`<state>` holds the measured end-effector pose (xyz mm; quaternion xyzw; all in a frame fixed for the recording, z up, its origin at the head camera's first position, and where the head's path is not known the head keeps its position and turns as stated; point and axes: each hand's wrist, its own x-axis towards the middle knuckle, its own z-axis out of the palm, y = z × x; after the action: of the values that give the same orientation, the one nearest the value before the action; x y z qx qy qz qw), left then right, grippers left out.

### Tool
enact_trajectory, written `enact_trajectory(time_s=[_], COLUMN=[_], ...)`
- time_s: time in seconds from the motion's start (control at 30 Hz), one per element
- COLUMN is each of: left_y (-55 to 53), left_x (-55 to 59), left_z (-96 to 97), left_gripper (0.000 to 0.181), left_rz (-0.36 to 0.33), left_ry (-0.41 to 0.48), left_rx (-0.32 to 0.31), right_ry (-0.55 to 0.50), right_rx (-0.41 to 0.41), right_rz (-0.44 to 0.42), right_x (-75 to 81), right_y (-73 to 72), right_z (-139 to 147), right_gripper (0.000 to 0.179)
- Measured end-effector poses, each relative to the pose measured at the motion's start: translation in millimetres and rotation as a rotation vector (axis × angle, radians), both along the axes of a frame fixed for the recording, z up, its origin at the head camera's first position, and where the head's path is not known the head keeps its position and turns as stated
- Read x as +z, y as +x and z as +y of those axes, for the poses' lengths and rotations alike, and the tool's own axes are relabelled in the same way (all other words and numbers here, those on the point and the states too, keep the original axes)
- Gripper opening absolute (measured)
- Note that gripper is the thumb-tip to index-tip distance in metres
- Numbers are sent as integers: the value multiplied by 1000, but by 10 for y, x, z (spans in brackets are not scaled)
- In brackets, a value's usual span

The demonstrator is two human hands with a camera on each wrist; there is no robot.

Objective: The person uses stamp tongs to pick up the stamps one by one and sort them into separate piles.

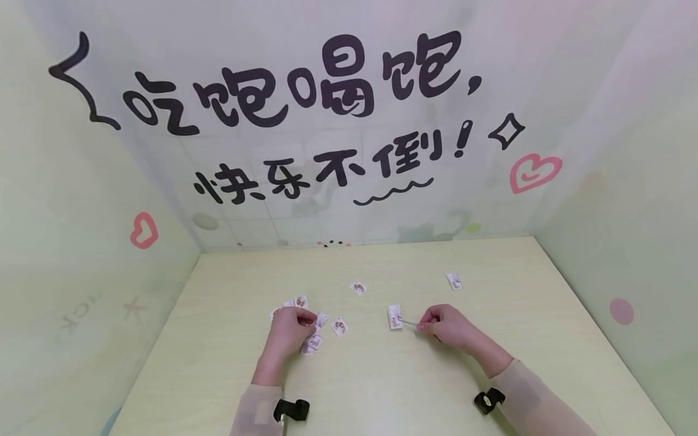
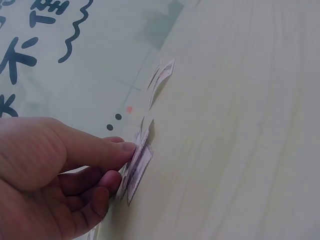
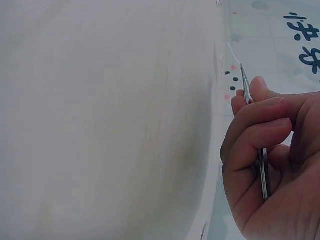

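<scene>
On the wood-grained table (image 1: pixel 360 387), my right hand (image 1: pixel 451 327) gripped one pair of tweezers (image 3: pixel 246 86), its tip at what looked like one card stack (image 1: pixel 395 317) between my hands. My left hand (image 1: pixel 291 333) touched the left-hand cluster of cards (image 1: pixel 313 341) (pinching or merely pressing, I couldn't tell). They seemed light, thin and easily creased, best taken by an edge. I counted two loose cards (image 1: pixel 339 327) and one thicker-looking piece (image 1: pixel 454 281) far right; the cluster, partly hidden, defied counting.
</scene>
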<state>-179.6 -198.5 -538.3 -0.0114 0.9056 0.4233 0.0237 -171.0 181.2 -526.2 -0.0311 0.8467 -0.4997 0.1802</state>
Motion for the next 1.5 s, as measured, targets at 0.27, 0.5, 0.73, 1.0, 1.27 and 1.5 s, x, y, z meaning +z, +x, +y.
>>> enact_trajectory(time_s=[0.27, 0.5, 0.73, 1.0, 1.27, 1.5], left_y=[19, 54, 61, 50, 38, 13], left_x=[-32, -29, -43, -70, -59, -24], left_z=[8, 1, -5, 1, 16, 18], left_gripper=[17, 17, 17, 18, 18, 18], left_rz=[-24, -22, -28, -33, -25, -16], left_ry=[-6, -14, -11, 1, -3, 10], left_rx=[15, 26, 29, 27, 15, 21], right_ry=[-2, -13, 10, 30, 36, 20], right_rx=[-21, -12, -30, -78, -102, -110], right_rz=[-10, 2, 25, 23, 16, 15], right_x=[5, -25, -68, -88, -96, -84], right_y=[21, 6, -34, -78, -111, -169], right_z=[-17, 25, 172, 347, 489, 555], right_gripper=[11, 12, 14, 13, 15, 14])
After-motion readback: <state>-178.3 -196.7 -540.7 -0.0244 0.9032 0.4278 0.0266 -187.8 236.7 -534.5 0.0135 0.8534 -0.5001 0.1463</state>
